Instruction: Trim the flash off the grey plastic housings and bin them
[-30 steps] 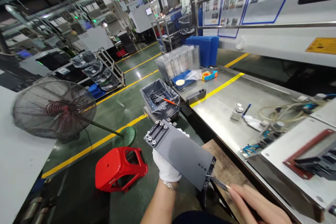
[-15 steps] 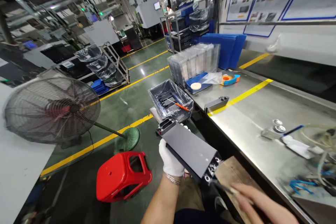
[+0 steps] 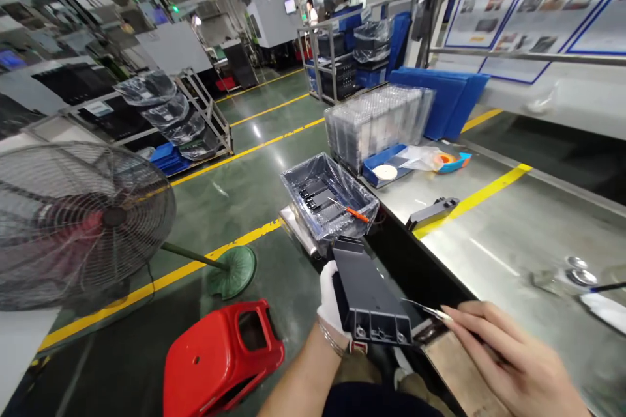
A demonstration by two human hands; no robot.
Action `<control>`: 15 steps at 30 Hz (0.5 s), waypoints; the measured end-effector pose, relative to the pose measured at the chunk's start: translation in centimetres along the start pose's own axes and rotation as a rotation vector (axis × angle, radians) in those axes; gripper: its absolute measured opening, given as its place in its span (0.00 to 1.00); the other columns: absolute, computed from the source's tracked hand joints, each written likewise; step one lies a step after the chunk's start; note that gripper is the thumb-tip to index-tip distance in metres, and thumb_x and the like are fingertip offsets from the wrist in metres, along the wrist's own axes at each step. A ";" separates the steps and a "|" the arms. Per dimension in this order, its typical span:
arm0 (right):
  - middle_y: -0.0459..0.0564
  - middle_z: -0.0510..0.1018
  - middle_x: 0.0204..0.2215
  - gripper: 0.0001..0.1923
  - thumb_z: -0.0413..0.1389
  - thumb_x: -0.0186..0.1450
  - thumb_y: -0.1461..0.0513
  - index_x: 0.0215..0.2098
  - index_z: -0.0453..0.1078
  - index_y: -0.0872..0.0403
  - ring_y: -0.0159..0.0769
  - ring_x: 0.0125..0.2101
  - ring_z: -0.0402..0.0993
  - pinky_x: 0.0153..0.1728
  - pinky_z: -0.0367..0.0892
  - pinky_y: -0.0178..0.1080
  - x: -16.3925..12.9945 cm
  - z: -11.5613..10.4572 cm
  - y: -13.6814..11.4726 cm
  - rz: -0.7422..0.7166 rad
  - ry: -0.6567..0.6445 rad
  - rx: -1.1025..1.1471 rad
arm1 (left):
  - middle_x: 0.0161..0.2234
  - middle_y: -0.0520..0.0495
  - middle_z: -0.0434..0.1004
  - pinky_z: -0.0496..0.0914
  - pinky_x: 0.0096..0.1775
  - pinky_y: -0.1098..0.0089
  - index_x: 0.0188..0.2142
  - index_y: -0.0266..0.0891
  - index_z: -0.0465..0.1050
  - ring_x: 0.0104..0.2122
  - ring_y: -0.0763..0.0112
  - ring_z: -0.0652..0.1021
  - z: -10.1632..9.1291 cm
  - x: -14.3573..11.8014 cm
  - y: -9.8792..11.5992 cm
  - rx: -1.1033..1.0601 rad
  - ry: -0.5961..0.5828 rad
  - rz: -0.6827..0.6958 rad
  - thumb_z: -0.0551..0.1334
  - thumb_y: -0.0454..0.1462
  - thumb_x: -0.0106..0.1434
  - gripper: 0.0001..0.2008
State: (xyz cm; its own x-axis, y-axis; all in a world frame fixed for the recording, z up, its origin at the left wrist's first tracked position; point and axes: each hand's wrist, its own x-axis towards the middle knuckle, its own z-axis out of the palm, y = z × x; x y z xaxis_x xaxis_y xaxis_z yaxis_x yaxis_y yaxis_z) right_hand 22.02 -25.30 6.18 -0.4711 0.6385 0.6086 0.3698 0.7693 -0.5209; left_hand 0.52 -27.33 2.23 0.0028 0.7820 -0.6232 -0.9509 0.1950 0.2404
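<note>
My left hand (image 3: 331, 300), in a white glove, is closed on the left side of a long dark grey plastic housing (image 3: 366, 290). The housing's near end faces me and shows ribs and round screw holes. Bare, my right hand (image 3: 503, 348) pinches a slim knife (image 3: 433, 313) with a thin pointed metal blade and a pale handle. Its tip points left, close to the housing's right edge; I cannot tell whether they touch. Beyond the housing, a plastic-lined bin (image 3: 293, 177) holds several dark parts and an orange-handled screwdriver (image 3: 358, 214).
To the right runs a metal workbench (image 3: 493, 241) with another grey housing (image 3: 433, 214), a tape dispenser (image 3: 454, 161) and stacked clear trays (image 3: 376, 120). A red stool (image 3: 215, 358) and a large fan (image 3: 98, 221) stand left. A wooden board (image 3: 460, 371) lies below my right hand.
The housing has turned, bringing its ribbed end round towards me. My right hand has moved up and right, and the knife tip has come from the housing's end to beside its right edge.
</note>
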 end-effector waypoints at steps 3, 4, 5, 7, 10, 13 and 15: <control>0.50 0.80 0.29 0.11 0.54 0.71 0.59 0.36 0.78 0.51 0.30 0.25 0.80 0.25 0.73 0.24 0.3 0.3 -0.1 -0.016 -0.092 0.043 | 0.22 0.46 0.73 0.71 0.40 0.63 0.30 0.31 0.76 0.23 0.66 0.74 0.3 0.5 0.2 -0.034 0.043 -0.064 0.55 0.46 0.62 0.20; 0.50 0.80 0.29 0.11 0.54 0.71 0.59 0.36 0.78 0.51 0.30 0.24 0.79 0.24 0.73 0.24 0.3 0.4 -0.1 -0.017 -0.099 0.041 | 0.22 0.46 0.73 0.71 0.41 0.62 0.30 0.31 0.76 0.23 0.66 0.74 0.4 0.7 0.2 -0.034 0.048 -0.064 0.55 0.46 0.62 0.20; 0.49 0.80 0.28 0.11 0.54 0.71 0.59 0.36 0.78 0.51 0.29 0.24 0.79 0.23 0.72 0.24 0.3 0.5 0.0 -0.009 -0.081 0.019 | 0.21 0.46 0.73 0.71 0.42 0.61 0.30 0.31 0.76 0.23 0.65 0.74 0.5 0.8 0.2 -0.035 0.060 -0.059 0.55 0.46 0.62 0.20; 0.50 0.79 0.29 0.11 0.54 0.71 0.59 0.37 0.78 0.51 0.29 0.24 0.79 0.23 0.72 0.24 0.3 0.5 0.2 0.009 -0.036 -0.012 | 0.20 0.46 0.72 0.71 0.43 0.61 0.28 0.32 0.76 0.23 0.65 0.74 0.8 1.1 0.1 -0.038 0.083 -0.040 0.55 0.45 0.62 0.19; 0.49 0.78 0.30 0.09 0.54 0.71 0.60 0.38 0.78 0.50 0.29 0.26 0.79 0.25 0.72 0.24 0.3 0.3 0.7 -0.014 -0.057 0.029 | 0.22 0.45 0.74 0.71 0.44 0.61 0.28 0.32 0.76 0.25 0.64 0.76 1.2 1.4 0.0 -0.034 0.064 -0.041 0.54 0.45 0.64 0.20; 0.49 0.77 0.30 0.09 0.54 0.71 0.60 0.38 0.77 0.51 0.28 0.26 0.78 0.25 0.71 0.23 0.6 0.2 1.0 -0.022 0.012 -0.024 | 0.22 0.46 0.76 0.71 0.43 0.62 0.24 0.35 0.73 0.25 0.65 0.76 1.7 1.8 -0.3 -0.039 0.079 -0.056 0.56 0.45 0.64 0.19; 0.49 0.77 0.30 0.10 0.54 0.71 0.59 0.40 0.78 0.51 0.28 0.26 0.78 0.25 0.71 0.23 0.7 0.3 1.2 -0.037 -0.006 -0.007 | 0.22 0.45 0.76 0.71 0.41 0.63 0.23 0.36 0.72 0.24 0.66 0.76 2.0 2.2 -0.6 -0.027 0.073 -0.073 0.56 0.45 0.63 0.18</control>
State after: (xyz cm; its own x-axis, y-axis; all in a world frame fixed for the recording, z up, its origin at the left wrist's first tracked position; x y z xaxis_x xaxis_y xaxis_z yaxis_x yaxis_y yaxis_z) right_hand 21.91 -23.95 5.83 -0.4894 0.6093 0.6239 0.3578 0.7927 -0.4936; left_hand 1.68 -24.54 2.23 0.0507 0.7208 -0.6912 -0.9569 0.2334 0.1731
